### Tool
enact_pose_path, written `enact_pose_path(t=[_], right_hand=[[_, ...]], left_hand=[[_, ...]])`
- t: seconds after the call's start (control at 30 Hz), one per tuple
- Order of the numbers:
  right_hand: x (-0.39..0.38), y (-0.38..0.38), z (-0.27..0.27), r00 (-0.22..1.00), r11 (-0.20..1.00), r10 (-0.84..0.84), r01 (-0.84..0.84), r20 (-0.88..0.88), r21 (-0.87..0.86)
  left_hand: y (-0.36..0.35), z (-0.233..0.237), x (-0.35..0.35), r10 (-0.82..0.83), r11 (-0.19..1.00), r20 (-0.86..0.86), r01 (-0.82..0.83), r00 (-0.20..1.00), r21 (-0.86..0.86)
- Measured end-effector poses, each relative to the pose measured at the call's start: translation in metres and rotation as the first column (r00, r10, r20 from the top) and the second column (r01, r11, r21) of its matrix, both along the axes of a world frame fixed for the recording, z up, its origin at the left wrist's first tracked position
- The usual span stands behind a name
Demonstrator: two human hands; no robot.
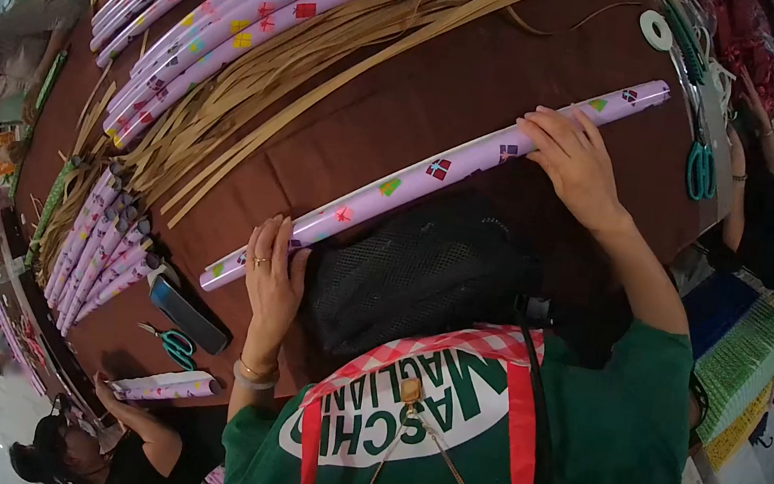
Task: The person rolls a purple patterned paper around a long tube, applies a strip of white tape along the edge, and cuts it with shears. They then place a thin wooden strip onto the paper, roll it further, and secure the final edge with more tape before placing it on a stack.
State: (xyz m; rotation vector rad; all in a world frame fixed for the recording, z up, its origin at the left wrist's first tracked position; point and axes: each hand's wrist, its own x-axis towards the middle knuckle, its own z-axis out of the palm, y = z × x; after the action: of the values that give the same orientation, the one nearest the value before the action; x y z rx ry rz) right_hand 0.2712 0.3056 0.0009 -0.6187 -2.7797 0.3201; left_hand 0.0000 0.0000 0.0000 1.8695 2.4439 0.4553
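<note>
A long roll of lilac gift wrap [418,172], printed with small presents and trees, lies slantwise across the brown tabletop in front of me. Near its lower left end, my left hand [273,270] has its fingers curled over the top, the thumb on the near side. Toward the upper right end, my right hand [576,166] lies over the roll with bent fingers gripping it. A black mesh bag [423,268] sits between my arms, just below the roll.
More lilac rolls [229,24] and long tan strips [302,77] lie at the far side. On the left are short rolls [98,247], a phone [189,315] and scissors [178,347]. Teal-handled scissors [700,170] and a white tape roll [655,29] lie right. Other people [96,449] sit around the table.
</note>
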Motion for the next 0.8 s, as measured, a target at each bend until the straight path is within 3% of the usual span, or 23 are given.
enact_pose_path(t=[0.1, 0.2, 0.33, 0.47, 0.63, 0.8], right_hand=[[-0.006, 0.000, 0.002, 0.999, 0.999, 0.026, -0.024, -0.036, 0.047], [-0.004, 0.002, 0.005, 0.999, 0.997, 0.037, -0.035, -0.030, 0.068], [-0.002, 0.003, 0.004, 0.999, 0.999, 0.034, -0.034, -0.006, 0.042], [-0.004, 0.004, 0.002, 0.999, 0.996, 0.047, -0.045, -0.024, 0.083], [-0.006, 0.015, 0.001, 0.994, 0.988, 0.110, -0.108, -0.015, 0.114], [-0.021, 0.038, 0.052, 0.961, 0.943, 0.277, -0.272, 0.000, 0.192]], left_hand=[[0.021, 0.023, 0.003, 0.077, 0.997, -0.017, -0.077, 0.997, 0.007], [0.050, 0.017, 0.003, -0.239, 0.970, -0.051, 0.241, 0.970, 0.037], [0.080, 0.010, 0.010, -0.373, 0.927, 0.038, 0.370, 0.927, 0.059], [0.088, 0.011, 0.015, -0.363, 0.932, 0.081, 0.362, 0.928, 0.027], [0.093, 0.012, 0.019, -0.376, 0.923, -0.061, 0.368, 0.925, -0.111], [0.099, 0.020, 0.015, -0.324, 0.944, -0.112, 0.329, 0.939, 0.025]])
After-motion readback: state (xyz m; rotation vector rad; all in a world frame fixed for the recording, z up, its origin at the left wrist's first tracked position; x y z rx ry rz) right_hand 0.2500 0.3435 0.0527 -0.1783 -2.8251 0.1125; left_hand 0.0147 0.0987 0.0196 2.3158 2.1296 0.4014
